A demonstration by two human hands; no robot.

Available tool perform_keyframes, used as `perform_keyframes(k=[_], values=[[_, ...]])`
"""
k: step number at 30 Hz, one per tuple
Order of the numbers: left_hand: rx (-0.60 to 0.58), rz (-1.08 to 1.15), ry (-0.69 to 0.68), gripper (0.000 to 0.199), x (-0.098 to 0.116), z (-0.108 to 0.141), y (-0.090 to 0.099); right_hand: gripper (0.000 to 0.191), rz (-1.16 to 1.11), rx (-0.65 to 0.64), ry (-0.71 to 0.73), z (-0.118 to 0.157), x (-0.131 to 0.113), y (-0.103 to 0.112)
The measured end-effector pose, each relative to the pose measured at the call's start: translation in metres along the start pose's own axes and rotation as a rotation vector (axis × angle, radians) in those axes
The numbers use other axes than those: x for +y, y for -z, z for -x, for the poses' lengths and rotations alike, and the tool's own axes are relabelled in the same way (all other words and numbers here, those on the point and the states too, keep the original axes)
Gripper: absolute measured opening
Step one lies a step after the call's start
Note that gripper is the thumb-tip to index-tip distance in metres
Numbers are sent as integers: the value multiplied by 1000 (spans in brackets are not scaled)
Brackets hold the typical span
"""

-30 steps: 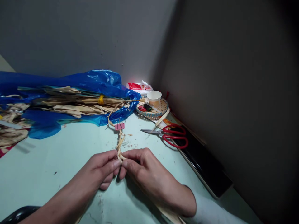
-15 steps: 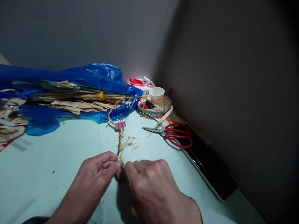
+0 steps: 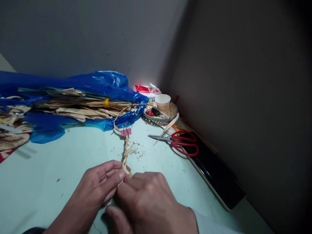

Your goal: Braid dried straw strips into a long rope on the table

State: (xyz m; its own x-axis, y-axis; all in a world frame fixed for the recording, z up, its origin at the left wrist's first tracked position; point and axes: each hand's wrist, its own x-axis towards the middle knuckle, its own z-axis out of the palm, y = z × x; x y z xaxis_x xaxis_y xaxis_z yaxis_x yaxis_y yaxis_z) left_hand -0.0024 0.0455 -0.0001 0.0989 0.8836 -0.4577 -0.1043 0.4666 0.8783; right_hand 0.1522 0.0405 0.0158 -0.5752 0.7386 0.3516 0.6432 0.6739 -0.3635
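Right hand has rolled knuckles-up and moved in against the left hand, apparently working the twist along.
The left pinches the cord where it runs nearward from a pink clip; the right is curled, its grip hidden, so I cannot tell. The pale green counter, specked with scraps, carries scissors and a blue bag by a grey wall.

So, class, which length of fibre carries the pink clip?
The twisted cord in the left hand; the yellow-tied bundle and the strip by the scissors have none.
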Motion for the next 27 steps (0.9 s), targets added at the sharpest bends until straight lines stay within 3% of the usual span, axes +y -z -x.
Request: perform_keyframes(k=[2, 4, 9, 16, 20, 24, 27], values=[[-10, 35, 5, 27, 2, 0, 0, 28, -223, -30, -276, -6, 5, 14], [-53, 26, -9, 26, 2, -1, 0, 32, -371, -33, -377, -11, 12, 23], [-104, 71, -8, 25, -1, -3, 1, 30, -731, -237, -379, -17, 24, 15], [-84, 52, -35, 40, -2, -1, -1, 31, -779, -229, -399, -18, 26, 2], [-60, -16, -57, 37, -3, 3, -2, 29, -877, -211, -400, -16, 32, -5], [0, -328, -152, 23, 1, 9, -2, 22, -962, -175, -460, -15, 32, -10], [74, -634, -288, 34, 8, 12, 2, 20, -887, -138, -492, -15, 28, -7]])
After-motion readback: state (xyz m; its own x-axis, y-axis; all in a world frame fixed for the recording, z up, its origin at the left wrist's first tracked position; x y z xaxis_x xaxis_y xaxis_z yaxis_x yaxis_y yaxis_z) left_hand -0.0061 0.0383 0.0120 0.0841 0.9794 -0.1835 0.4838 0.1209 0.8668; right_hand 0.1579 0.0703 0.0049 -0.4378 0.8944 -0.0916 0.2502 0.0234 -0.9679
